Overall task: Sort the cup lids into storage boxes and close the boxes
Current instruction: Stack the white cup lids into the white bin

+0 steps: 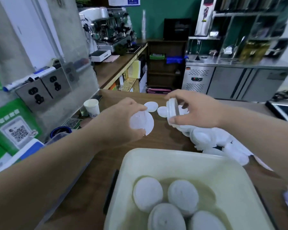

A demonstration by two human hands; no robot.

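Clutching lids (141,122): left hand (123,120), right hand (195,110)

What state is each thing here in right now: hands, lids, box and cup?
Left hand: holds a cup lid above the counter.
Right hand: pinches a small lid stack, tilted on edge.
Storage box: open, four groups of lids inside.
Loose lid pile: heaped on the counter, unsorted.
Paper cup: upright.
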